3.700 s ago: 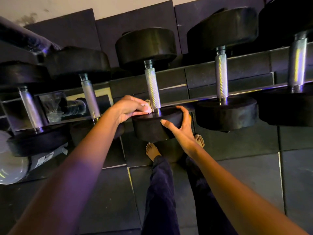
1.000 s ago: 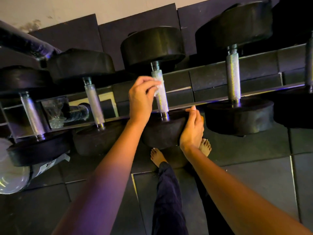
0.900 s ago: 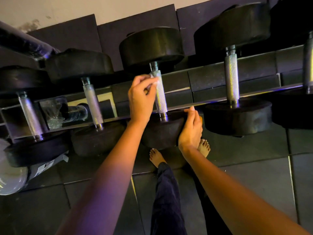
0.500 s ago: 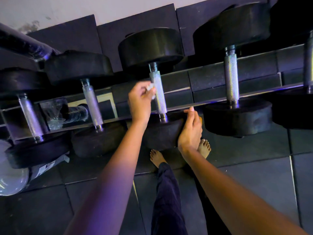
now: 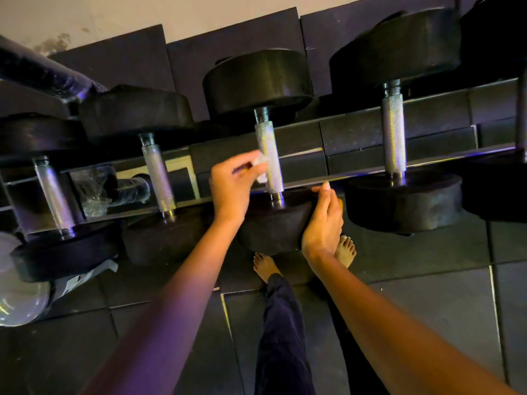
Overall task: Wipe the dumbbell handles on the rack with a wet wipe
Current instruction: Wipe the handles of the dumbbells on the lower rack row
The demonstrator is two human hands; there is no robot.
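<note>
Dumbbell handle (image 5: 269, 155), centre unit, lies across the rack rail (image 5: 365, 173) between its two heads. The wet wipe (image 5: 261, 164) touches its left side at the lower-middle section.

Change: one second ago the left hand (image 5: 231, 192) covered the upper handle. It has since travelled down towards the near head (image 5: 273, 226), leaving the upper section exposed. Judgement: this is a return stroke, so the centre handle is partly wiped. The neighbouring handles, left (image 5: 158, 178) and right (image 5: 393, 135), remain to be checked.

Hand states: the left fingers are curled and pinch the wipe against the thumb. The right hand (image 5: 323, 223) has stayed on the near head's right edge, fingers close together and nearly straight. Its thumb is hidden.

Materials:
- Handle: silver metal cylinder, knurled, with smooth narrower collars at both ends.
- Heads: matte black discs, thick, apparently rubber-coated.
- Wipe: small white crumpled wad.
- Rail: flat metal strip.
- Floor tiles (image 5: 427, 309): dark, square, matte.
</note>
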